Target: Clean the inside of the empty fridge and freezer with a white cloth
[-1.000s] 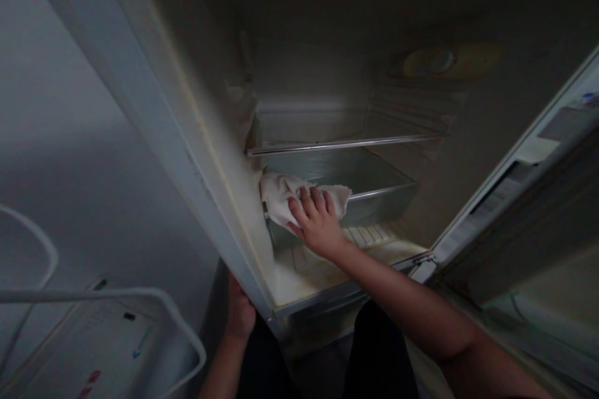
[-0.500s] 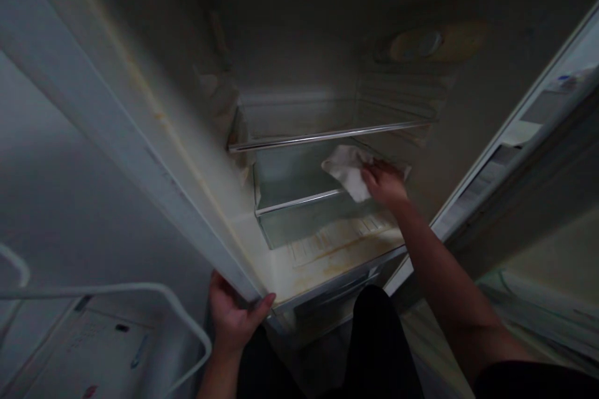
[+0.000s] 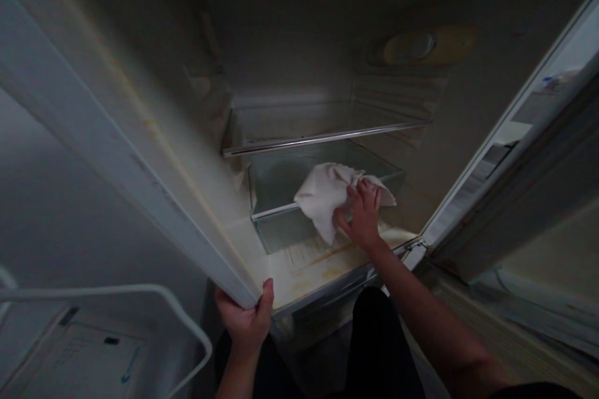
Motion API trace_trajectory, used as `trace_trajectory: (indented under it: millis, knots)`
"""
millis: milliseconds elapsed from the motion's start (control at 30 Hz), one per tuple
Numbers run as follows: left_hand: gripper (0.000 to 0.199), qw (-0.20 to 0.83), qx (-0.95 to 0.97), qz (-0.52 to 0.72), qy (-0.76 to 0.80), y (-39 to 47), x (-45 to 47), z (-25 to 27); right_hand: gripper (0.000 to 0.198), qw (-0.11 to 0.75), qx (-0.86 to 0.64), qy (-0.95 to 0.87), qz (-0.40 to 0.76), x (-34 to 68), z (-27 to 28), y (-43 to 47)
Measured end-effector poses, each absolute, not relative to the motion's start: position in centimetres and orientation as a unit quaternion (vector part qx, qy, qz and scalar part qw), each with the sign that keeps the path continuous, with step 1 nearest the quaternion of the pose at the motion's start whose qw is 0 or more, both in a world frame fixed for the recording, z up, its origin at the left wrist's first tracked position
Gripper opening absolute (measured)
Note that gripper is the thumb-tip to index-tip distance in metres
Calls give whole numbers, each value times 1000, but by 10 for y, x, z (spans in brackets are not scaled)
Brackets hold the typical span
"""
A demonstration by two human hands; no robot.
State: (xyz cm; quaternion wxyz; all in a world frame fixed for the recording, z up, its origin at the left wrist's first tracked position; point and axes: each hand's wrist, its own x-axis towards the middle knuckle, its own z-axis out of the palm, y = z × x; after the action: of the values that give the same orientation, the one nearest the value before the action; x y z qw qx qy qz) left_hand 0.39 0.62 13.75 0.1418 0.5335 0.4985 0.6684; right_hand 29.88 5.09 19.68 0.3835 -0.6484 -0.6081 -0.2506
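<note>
Leftward and toward the front edge of the refrigerator has gone the crumpled white cloth [image 3: 321,196], which half a second ago lay nearer the right end of the clear, greenish bin [image 3: 276,187]. It now drapes over the right part of the bin's pale front rim, one corner hanging down before the front panel. Faint print and a blue mark on the white panel [image 3: 87,358] at lower left are too dim to read.

Reaching in from the right, forearm slanting up and leftward, the bare right hand [image 3: 364,213] grasps the cloth, fingers bent into its folds and thumb apart. Low at the front left corner, the bare left hand [image 3: 247,318] grips the refrigerator's whitish side wall [image 3: 182,224], thumb upright on the inner side, fingers around the outer.
</note>
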Motion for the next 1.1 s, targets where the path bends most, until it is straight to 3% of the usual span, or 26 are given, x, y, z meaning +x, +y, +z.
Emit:
trace_trajectory:
  millis: [267, 367, 467, 667, 800, 1100]
  knots:
    - [64, 138, 536, 672, 492, 6, 6, 137, 62, 322, -454, -809, -187, 189, 221, 72]
    - [64, 139, 532, 677, 490, 6, 7, 138, 74, 320, -437, -814, -211, 159, 212, 76]
    - [62, 148, 520, 686, 486, 7, 6, 136, 75, 322, -454, -803, -215, 147, 200, 71]
    - [61, 147, 513, 689, 490, 10, 5, 128, 50, 320, -483, -788, -209, 157, 192, 52]
    - [60, 142, 509, 691, 493, 11, 5, 129, 30, 256, -502, -814, -145, 168, 194, 53]
    - [59, 135, 515, 674, 512, 9, 5, 137, 18, 203, -585, -785, -5, 217, 185, 44]
